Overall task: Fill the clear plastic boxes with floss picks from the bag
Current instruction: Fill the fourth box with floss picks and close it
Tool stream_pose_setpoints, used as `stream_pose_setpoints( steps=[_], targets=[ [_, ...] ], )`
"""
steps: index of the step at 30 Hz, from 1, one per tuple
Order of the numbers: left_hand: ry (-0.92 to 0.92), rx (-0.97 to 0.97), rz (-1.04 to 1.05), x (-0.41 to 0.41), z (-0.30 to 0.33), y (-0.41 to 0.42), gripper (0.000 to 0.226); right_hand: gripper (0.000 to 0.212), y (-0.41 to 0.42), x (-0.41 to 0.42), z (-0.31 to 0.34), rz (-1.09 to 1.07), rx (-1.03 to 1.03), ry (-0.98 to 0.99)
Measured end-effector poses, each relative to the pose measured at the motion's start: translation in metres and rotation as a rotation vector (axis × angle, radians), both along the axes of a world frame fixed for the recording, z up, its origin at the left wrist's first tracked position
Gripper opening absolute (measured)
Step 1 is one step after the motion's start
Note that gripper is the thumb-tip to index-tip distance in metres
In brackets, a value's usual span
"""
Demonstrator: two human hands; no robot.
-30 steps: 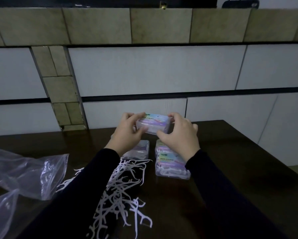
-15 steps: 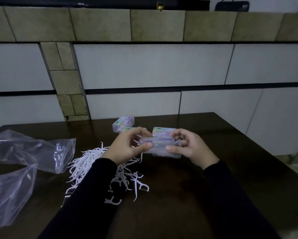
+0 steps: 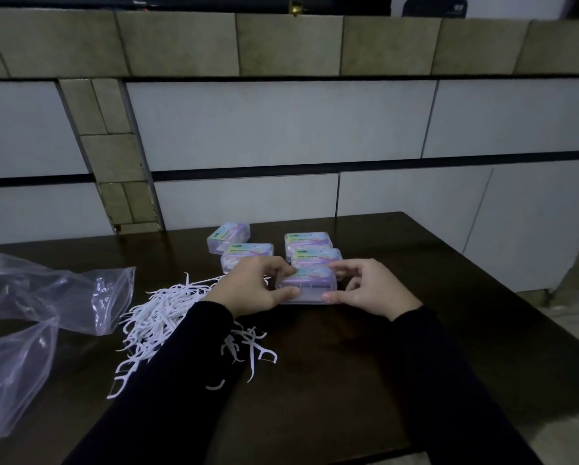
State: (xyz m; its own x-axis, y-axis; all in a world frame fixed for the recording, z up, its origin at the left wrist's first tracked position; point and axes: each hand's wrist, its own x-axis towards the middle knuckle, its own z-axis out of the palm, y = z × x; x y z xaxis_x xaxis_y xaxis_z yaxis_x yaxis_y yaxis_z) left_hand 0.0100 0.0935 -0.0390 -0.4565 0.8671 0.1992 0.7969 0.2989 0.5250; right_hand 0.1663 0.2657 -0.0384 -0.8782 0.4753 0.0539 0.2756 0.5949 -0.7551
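Note:
A clear plastic box (image 3: 310, 284) with a pastel label is held just above the dark table (image 3: 348, 380), at its middle. My left hand (image 3: 251, 286) grips its left end, thumb on the near side. My right hand (image 3: 372, 288) grips its right end the same way. Behind it lie two boxes in a column (image 3: 310, 248), and two more boxes (image 3: 238, 246) sit to the back left. A heap of white floss picks (image 3: 167, 317) spreads on the table under my left forearm. The crumpled clear bag (image 3: 43, 297) lies at the far left.
A tiled wall (image 3: 281, 146) rises directly behind the table. The table's right edge (image 3: 516, 303) drops to a tiled floor. A second fold of clear plastic (image 3: 10, 374) hangs over the near left part of the table.
Both hands brought the box from high over the far boxes down and toward me. The view tilted, so the boxes behind are uncovered.

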Motion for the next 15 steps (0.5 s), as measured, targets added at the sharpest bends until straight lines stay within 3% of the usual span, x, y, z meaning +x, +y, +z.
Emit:
stream_pose_setpoints(
  steps=[9,15],
  targets=[
    [0.440,0.036,0.014,0.014,-0.006,0.015,0.055,0.076,0.005,-0.003,-0.008,-0.034,-0.007,-0.024],
    [0.484,0.027,0.018,0.029,-0.010,0.022,0.039,0.078,-0.002,0.000,-0.007,0.045,-0.061,-0.016]
  ],
)
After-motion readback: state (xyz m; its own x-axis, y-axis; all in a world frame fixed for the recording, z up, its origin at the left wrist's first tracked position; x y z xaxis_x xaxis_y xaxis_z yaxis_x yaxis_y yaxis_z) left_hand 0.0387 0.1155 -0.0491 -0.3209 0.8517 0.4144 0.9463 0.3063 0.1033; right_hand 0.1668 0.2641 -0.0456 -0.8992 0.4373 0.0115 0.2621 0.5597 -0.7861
